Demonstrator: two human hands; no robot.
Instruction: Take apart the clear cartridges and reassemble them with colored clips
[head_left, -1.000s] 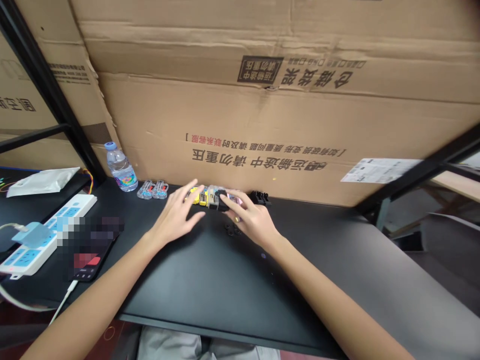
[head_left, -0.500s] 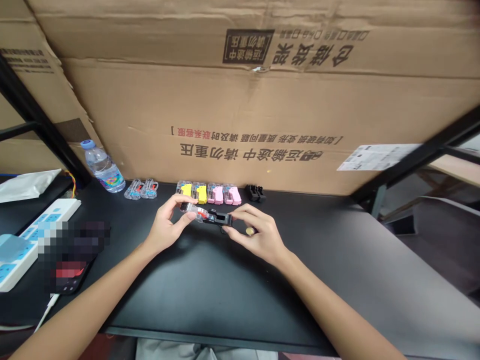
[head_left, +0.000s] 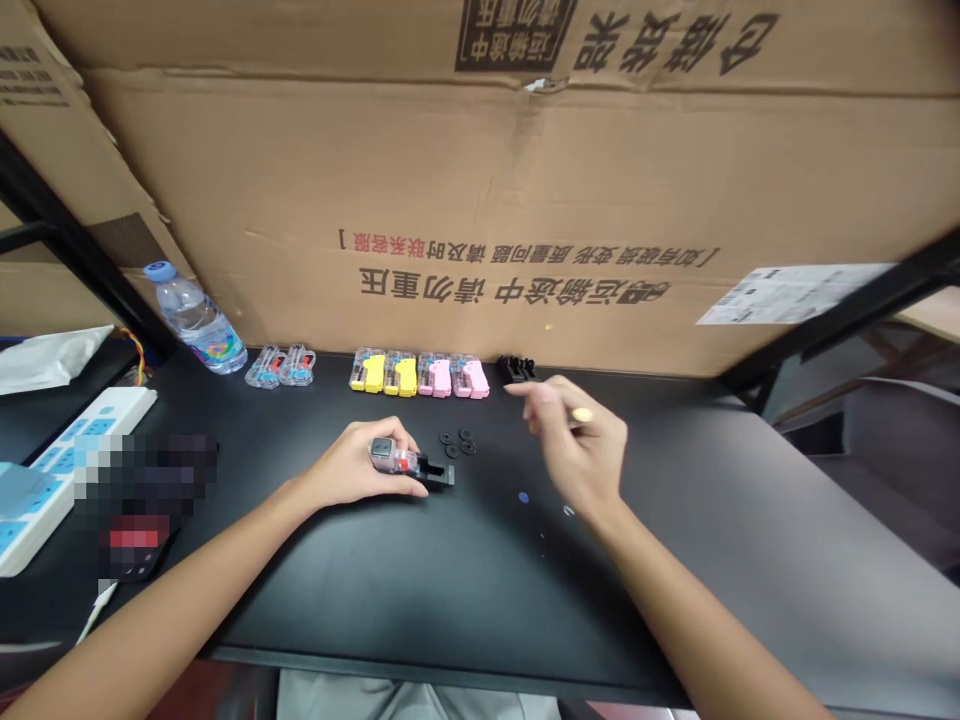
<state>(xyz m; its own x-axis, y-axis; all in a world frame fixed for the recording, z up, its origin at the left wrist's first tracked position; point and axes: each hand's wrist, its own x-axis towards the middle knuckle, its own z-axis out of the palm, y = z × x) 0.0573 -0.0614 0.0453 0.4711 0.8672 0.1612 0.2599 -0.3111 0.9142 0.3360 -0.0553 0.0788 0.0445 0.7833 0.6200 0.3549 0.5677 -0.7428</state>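
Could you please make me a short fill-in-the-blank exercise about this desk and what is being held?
1. The left hand grips a clear-and-black part whose one bright colour is ____.
2. Small black rings lie on the desk, and there are ____ of them.
3. Beside two yellow pieces are two matching pieces coloured ____.
4. The cap on the bottle is ____.

Missing words: red; four; pink; blue.
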